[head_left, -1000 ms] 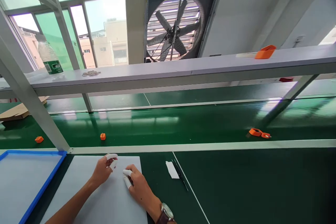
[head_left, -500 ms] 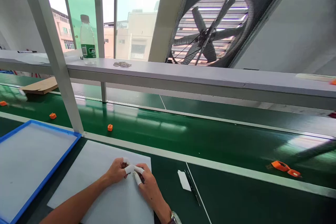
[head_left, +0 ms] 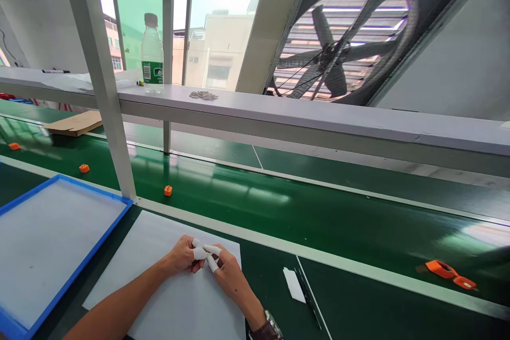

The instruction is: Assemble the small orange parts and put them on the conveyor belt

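My left hand (head_left: 186,255) and my right hand (head_left: 226,268) meet over a large white sheet (head_left: 171,303) on the dark green work surface. White finger covers wrap the thumb and forefinger of each hand. The fingertips are pinched together and touch or nearly touch the other hand's. Whatever lies between them is too small or too hidden to make out. A watch (head_left: 271,325) is on my right wrist. To the right of the sheet lies a small white piece (head_left: 294,285) beside a thin dark strip (head_left: 308,297).
A blue-framed white tray (head_left: 83,255) is at the left. Beyond runs a green belt (head_left: 239,196) with small orange parts (head_left: 168,190) and a longer orange piece (head_left: 450,274). A grey post (head_left: 99,74) holds a shelf (head_left: 279,111) with a bottle (head_left: 152,56). Cardboard (head_left: 75,123) lies behind.
The camera view has shifted, so most of the scene sits a little further right. Both hands stay together over the sheet, with the fingers slightly rearranged.
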### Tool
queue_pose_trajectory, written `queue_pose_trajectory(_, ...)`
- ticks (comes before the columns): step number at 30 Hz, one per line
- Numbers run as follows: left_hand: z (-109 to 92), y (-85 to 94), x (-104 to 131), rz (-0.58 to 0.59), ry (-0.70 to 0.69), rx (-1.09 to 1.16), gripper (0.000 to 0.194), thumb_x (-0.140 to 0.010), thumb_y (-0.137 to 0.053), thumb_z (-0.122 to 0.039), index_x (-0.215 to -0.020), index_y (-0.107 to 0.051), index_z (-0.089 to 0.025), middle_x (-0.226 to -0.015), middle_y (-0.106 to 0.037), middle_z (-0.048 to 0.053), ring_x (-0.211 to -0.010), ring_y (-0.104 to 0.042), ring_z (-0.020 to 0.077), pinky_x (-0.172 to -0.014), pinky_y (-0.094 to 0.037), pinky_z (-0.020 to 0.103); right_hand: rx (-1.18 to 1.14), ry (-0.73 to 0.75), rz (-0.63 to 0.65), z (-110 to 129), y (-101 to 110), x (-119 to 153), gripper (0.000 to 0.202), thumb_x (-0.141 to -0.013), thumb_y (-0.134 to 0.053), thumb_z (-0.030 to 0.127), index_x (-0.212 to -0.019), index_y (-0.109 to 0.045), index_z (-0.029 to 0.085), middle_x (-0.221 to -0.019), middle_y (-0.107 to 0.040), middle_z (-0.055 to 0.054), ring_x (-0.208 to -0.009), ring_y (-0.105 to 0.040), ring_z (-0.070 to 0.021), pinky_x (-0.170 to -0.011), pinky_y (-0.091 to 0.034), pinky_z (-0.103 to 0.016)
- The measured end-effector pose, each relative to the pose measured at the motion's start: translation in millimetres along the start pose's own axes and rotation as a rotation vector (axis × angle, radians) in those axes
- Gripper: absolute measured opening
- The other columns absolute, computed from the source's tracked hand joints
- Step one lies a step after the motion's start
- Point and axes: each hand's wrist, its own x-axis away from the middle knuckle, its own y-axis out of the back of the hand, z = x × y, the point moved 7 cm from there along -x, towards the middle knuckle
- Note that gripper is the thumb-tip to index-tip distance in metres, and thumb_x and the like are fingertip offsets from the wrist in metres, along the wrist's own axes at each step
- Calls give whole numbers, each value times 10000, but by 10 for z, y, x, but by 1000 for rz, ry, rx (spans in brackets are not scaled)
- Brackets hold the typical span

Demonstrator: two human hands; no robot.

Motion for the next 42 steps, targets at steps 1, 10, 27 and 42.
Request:
queue_pose_trajectory(1,-4,-5,6,6,-1,2,220,-684,-607,-247,-491,-622,-142,-339,-515,-17,-272,-363,73,-317,-217,209,-7,1,8,-32,-26,-9,287,-910,-517,211,-1116,-717,232,-922,-680,-48,-745,-597,-177,-628,-469,-276)
queue_pose_trajectory(10,-44,-58,15,64,0,50,337,-786,-671,-327,-529,-702,-111,-437,-611,33,-341,-445,78,-364,-285,209,68,151,-15,-60,-120,115,357,-828,-465,32,-1041,-668,236,-1051,-669,-49,-835,-637,-177,-716,-529,-282)
queue_pose_trajectory(27,-123,-63,27,81,41,36,289,-818,-743,-385,-850,-774,-99,-618,-656,43,-504,-510,87,-503,-329,213,353,254,-74,-45,-240,219,469,-514,-450,-76,-874,-611,179,-1125,-615,-109,-1005,-597,-258,-854,-567,-390)
queue_pose_trajectory(42,-140,-78,30,89,34,45,308,-796,-757,-392,-864,-770,-92,-630,-646,43,-528,-505,95,-524,-344,218,270,245,-78,35,-177,195,454,-588,-422,-98,-881,-613,190,-1105,-614,-92,-1019,-598,-228,-882,-538,-353)
